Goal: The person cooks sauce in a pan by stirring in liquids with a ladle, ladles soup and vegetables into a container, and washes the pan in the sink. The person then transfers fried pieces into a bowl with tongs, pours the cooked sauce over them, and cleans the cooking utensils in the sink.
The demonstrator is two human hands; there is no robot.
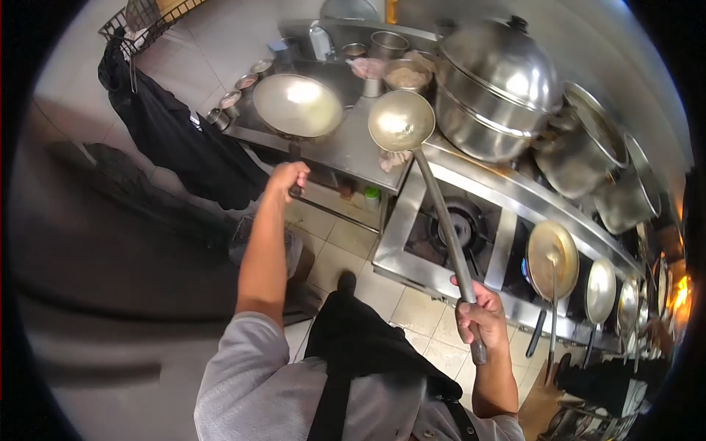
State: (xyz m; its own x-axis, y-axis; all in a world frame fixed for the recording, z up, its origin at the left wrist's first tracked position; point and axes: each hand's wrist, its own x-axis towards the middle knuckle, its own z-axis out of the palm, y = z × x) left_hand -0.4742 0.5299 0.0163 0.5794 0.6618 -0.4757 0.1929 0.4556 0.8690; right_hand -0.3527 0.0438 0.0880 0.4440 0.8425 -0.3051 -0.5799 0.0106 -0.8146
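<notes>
My left hand point(287, 181) is closed round the dark handle of a shallow, pale-bottomed frying pan point(298, 106). The pan is level with the steel counter point(334, 156); whether it rests there or hangs just above, I cannot tell. In my right hand point(482, 314) is the lower end of a long-handled ladle point(401, 121), fingers wrapped round its grip. Its wide metal bowl is raised to the right of the pan, over the counter's edge, and looks empty. Small metal containers point(229, 101) line the counter's left side behind the pan.
A lidded steamer pot point(496, 88) and other large pots point(581, 154) stand behind the stove. An unlit burner point(460, 224) lies beside the ladle handle. Further right, a pan with a ladle point(553, 259) sits over a blue flame. Tall flames point(682, 294) burn at far right. Black cloth point(162, 132) hangs left.
</notes>
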